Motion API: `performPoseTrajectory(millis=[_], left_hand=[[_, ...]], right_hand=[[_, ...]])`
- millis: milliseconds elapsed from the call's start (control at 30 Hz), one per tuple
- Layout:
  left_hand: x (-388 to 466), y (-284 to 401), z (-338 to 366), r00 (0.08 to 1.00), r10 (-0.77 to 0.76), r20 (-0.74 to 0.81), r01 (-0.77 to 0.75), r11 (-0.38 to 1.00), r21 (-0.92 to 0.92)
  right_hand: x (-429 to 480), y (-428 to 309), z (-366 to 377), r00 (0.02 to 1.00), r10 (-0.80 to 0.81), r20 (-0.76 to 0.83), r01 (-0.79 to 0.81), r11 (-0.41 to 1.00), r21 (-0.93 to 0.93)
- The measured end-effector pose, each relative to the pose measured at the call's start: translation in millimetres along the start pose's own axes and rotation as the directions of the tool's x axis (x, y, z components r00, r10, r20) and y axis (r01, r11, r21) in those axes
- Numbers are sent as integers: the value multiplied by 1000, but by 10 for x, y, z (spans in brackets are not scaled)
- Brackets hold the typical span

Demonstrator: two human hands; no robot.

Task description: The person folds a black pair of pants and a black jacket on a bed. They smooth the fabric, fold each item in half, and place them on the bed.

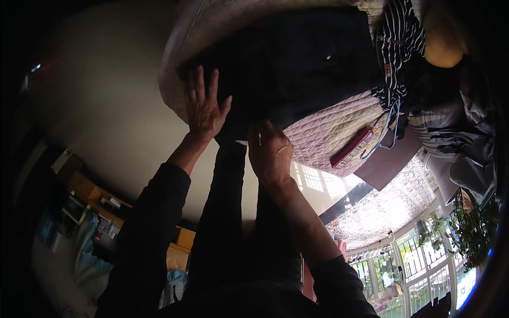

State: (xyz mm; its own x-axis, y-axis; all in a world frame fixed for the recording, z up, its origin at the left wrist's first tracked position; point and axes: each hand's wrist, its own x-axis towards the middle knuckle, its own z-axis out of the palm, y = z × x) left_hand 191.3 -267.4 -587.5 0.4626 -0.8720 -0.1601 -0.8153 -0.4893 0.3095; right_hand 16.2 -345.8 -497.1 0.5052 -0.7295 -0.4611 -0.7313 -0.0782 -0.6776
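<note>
A black garment [294,67] is spread over a pink and cream quilted cover [318,137], with a small shiny button or snap on its upper right part. My left hand [204,105] lies palm down on the garment's left side, fingers extended and thumb apart. At the near edge, my right hand [272,153] has its fingers curled and closed on the black cloth. Its fingertips are partly lost in shadow. My dark-clothed legs [222,190] stand just below the edge of the quilted cover.
A black-and-white striped garment [393,51] lies at the right, by a light blue clothes hanger [391,131] and a long dark red object [354,147]. Bright windows [413,262] and a leafy plant [471,230] are at lower right. Cardboard boxes [85,187] stand at lower left.
</note>
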Motion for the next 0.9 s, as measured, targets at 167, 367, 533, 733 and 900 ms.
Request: performPoseTrajectory(millis=[167, 367, 533, 733, 900], left_hand=[[10, -15, 88, 999, -12, -45, 11, 1000, -29], [-48, 70, -107, 994, -80, -75, 75, 995, -65], [-266, 44, -234, 863, -502, 58, 440, 690, -574], [-304, -84, -268, 596, -617, 514, 621, -53, -782], [-188, -153, -356, 626, -478, 616, 610, -192, -768]], right_hand=[[759, 308, 87, 762, -618, -194, 485, 743, -462], [881, 637, -213, 752, -653, -89, 571, 713, -406], [1333, 1056, -1317, 761, -438, -479, 89, 801, -592], [2134, 1318, -2056, 984, -92, -150, 29, 926, -377], [1986, 771, -2285, 958, 196, 209, -184, 980, -75]])
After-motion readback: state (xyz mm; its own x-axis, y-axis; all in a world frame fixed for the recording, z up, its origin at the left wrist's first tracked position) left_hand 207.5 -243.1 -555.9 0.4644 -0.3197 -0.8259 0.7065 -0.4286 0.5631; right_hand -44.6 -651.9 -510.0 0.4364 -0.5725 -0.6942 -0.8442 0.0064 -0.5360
